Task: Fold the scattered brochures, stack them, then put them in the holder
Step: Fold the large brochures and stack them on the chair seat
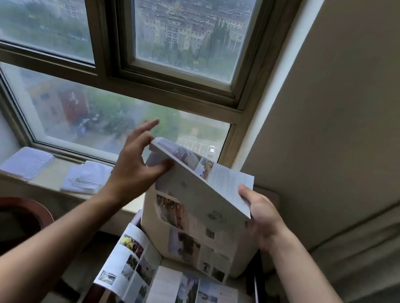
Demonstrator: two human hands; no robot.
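Right hand (259,215) grips raised brochure (202,184) | left hand (136,166) pinches its far corner, other fingers spread | risk: loose panels sag, fold creases crooked.

two arms come up from the bottom of the picture. both are bare all the way down to the edge, with no sleeves on them. the left hand (134,168) has no glove, no ring and no watch or band at the wrist. the right hand (260,215) is bare too, with nothing on the fingers or the wrist. the nails that show are short and plain. only arms and hands can be seen.
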